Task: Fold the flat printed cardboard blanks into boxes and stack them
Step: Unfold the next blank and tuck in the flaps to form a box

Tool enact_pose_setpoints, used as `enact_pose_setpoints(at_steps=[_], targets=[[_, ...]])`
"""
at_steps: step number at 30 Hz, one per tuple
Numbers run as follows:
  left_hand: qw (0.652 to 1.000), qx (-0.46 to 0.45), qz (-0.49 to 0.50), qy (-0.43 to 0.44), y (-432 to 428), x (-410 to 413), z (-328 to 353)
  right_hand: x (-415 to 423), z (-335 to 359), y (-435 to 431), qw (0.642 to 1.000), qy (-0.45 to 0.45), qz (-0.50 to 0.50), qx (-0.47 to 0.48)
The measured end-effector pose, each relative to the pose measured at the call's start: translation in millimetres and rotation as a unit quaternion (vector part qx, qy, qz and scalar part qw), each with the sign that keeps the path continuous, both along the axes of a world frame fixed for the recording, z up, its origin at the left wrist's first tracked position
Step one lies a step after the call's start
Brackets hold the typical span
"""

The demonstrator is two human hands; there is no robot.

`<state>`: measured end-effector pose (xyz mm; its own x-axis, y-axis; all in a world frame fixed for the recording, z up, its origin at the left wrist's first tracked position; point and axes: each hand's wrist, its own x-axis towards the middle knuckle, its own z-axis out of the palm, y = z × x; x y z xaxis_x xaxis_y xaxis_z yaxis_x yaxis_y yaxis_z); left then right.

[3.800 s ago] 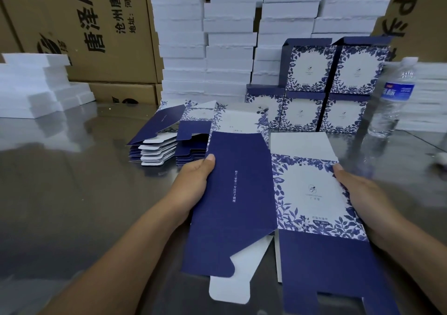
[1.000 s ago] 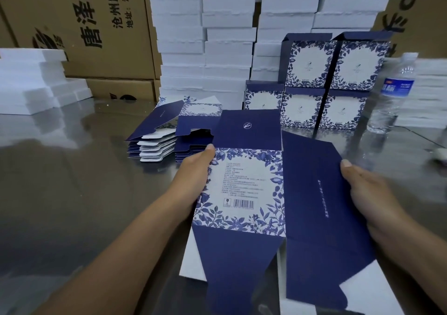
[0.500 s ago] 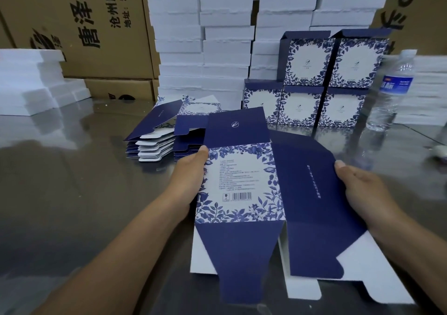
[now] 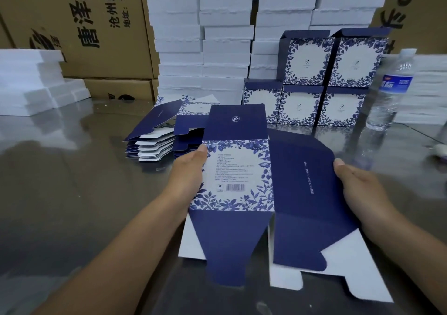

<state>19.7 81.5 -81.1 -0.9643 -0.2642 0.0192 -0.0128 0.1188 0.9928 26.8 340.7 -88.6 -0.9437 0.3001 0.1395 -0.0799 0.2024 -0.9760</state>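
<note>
I hold one navy and white floral box blank (image 4: 244, 177) over the steel table, its barcode panel facing me and the plain navy panel angled to the right. My left hand (image 4: 191, 172) grips the blank's left edge, thumb on the printed face. My right hand (image 4: 358, 184) grips the right edge of the navy panel, thumb on top. Bottom flaps hang toward me, some showing their white inner side. A pile of flat blanks (image 4: 159, 135) lies just behind my left hand. Several folded boxes (image 4: 312, 80) stand stacked in two rows at the back.
A clear water bottle (image 4: 389, 90) stands right of the folded boxes. Tall stacks of white foam trays (image 4: 217, 36) line the back, with more foam (image 4: 29, 80) at the left. Brown shipping cartons (image 4: 79, 24) stand behind. The steel table (image 4: 60, 193) is reflective.
Since 3.8 s ago the blank has been turned over: the barcode panel now faces me on the left. Over the last second the navy panel has swung slightly, pushing the blank open.
</note>
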Motion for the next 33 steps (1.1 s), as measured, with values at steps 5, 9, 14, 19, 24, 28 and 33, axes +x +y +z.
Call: enact_pose_setpoints(at_steps=[5, 9, 14, 19, 24, 28, 33], targets=[[1.0, -0.022, 0.02, 0.007, -2.5, -1.8, -1.8, 2.1, -0.7, -1.5, 0.998, 0.015, 0.056, -0.028], [0.999, 0.018, 0.039, 0.016, -3.2, -2.8, -3.0, 2.4, -0.9, -1.6, 0.997, 0.009, 0.078, 0.002], [0.998, 0.058, 0.02, -0.017, -5.0, -5.7, -2.1, 2.0, 0.1, 0.4, 0.998, 0.024, 0.064, 0.011], [0.998, 0.058, -0.001, -0.011, -0.4, -7.3, -1.0, 0.8, 1.3, 3.6, 0.999, 0.029, 0.036, 0.028], [1.0, 0.011, -0.024, 0.0, 2.4, -3.5, -3.0, 2.3, 2.4, 3.2, 1.0, 0.028, 0.013, 0.0], [0.999, -0.032, 0.029, 0.03, -0.9, -3.6, -2.4, 3.0, -0.3, -2.5, 0.999, 0.019, 0.037, -0.011], [0.999, -0.003, 0.036, 0.039, -3.4, -5.2, -3.7, 3.2, -1.4, -2.9, 0.998, 0.017, 0.063, 0.006]])
